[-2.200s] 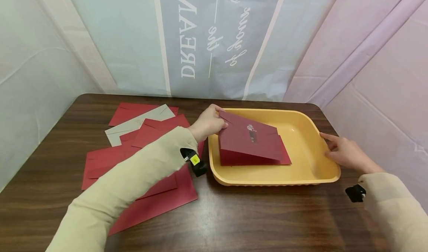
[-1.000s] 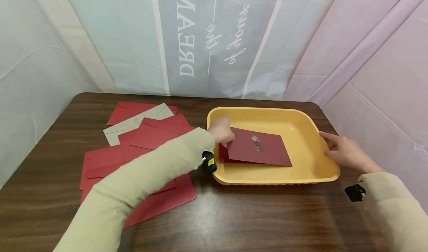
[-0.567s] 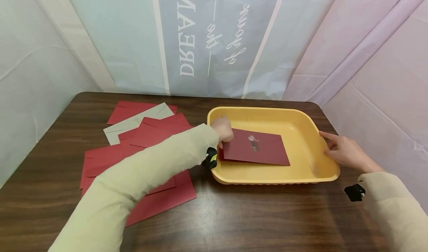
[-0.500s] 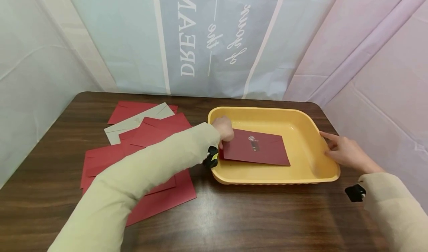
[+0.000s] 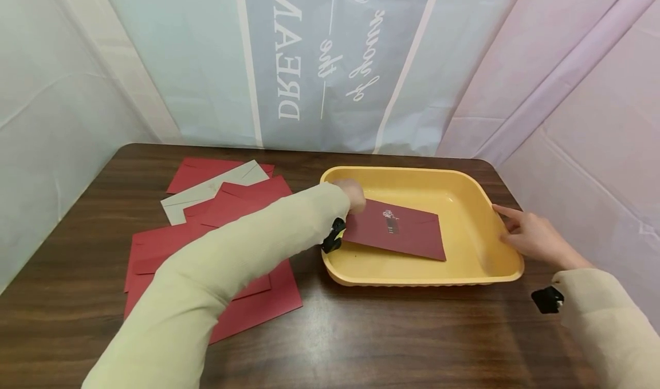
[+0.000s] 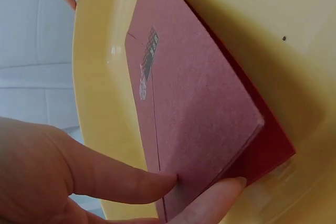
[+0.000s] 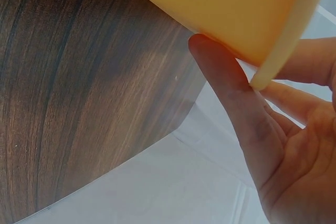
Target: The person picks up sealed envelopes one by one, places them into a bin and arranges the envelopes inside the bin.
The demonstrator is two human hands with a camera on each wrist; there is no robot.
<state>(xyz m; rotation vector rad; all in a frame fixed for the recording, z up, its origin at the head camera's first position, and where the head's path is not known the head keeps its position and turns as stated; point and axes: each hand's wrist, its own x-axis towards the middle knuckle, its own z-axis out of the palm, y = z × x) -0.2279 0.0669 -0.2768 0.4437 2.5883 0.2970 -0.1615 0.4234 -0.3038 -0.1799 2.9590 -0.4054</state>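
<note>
In the head view, my left hand (image 5: 352, 195) is over the left end of the yellow tray (image 5: 471, 234), its fingers mostly hidden behind the wrist. The left wrist view shows thumb and forefinger (image 6: 212, 200) pinching the edge of a dark red envelope (image 6: 189, 72) with a small printed motif. Beneath it, a brighter red layer (image 6: 273, 153) sticks out; whether that is a second envelope is unclear there. My right hand (image 5: 538, 237) holds the tray's right end. In the right wrist view, the tray wall (image 7: 231, 9) passes between the thumb and fingers (image 7: 220, 72).
Several red envelopes (image 5: 247, 197) and a pale grey one (image 5: 234, 181) overlap on the left of the brown wooden table (image 5: 350, 337), partly under my left sleeve (image 5: 247, 246). A printed curtain (image 5: 340, 91) hangs behind the table's back edge.
The dark red envelope, earlier raised at the tray's left rim, has come down into the tray, covering the red one beneath. My left hand has shifted right; the right hand stays put.
</note>
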